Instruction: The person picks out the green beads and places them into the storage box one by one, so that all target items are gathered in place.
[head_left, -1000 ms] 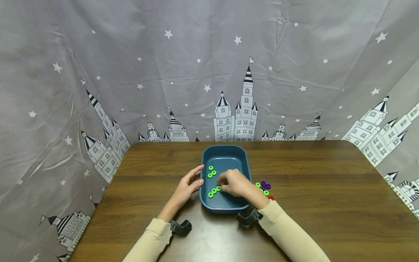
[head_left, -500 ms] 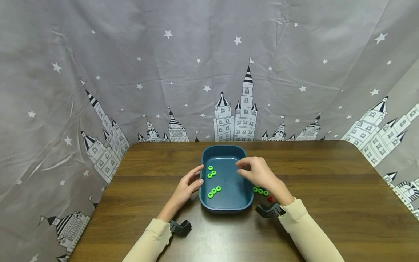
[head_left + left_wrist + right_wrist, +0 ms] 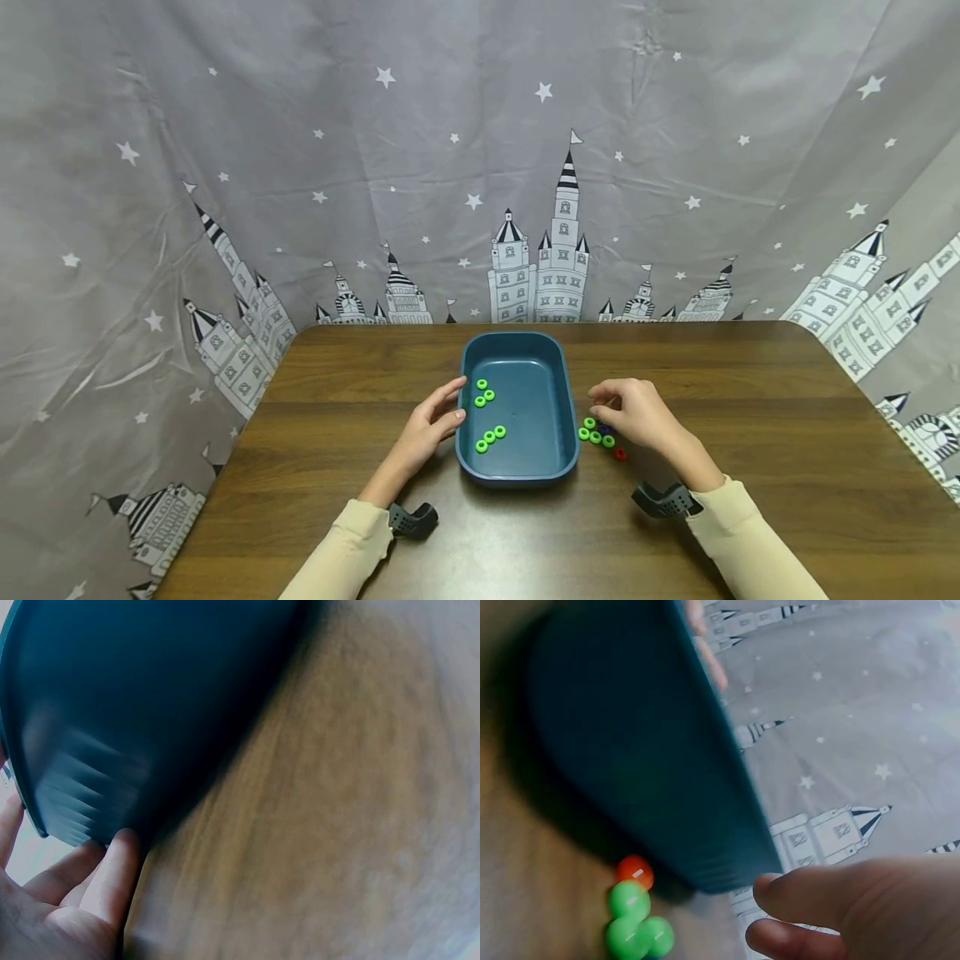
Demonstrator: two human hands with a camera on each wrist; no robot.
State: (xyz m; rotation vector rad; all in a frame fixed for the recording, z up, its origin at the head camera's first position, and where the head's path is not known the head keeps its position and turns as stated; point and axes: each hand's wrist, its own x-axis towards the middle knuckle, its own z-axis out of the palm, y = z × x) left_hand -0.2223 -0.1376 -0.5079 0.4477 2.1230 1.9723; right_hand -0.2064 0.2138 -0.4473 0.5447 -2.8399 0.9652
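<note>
Grey castle-print curtain (image 3: 405,175) stood beyond both hands, cut off by the frame edges; wooden table (image 3: 750,392) lay beneath them, blurred in the left wrist view. Blue tray (image 3: 536,408) sat between the hands, its inside hidden from both wrist cameras. Left hand (image 3: 426,429): not clasping anything, fingertips and thumb against the near wall of the tray; part of the hand was cut off in its own wrist view. Right hand (image 3: 637,412): fingers loosely bent, thumb tip apart from the finger beside it, nothing seen between them; its remaining fingers were hard to make out. Six green rings (image 3: 489,432) lay in the tray, just right of the left hand's fingertips, in two groups of three. Four loose green rings (image 3: 596,442) lay on the table just below and left of the right hand's fingertips. A red ring (image 3: 634,873) lay below that hand, just beside them. Of the purple rings (image 3: 604,429) only a sliver showed under the right hand; number not countable. Compared with one second earlier: right hand had left the tray for the loose rings; left hand, tray and its six rings unchanged.
</note>
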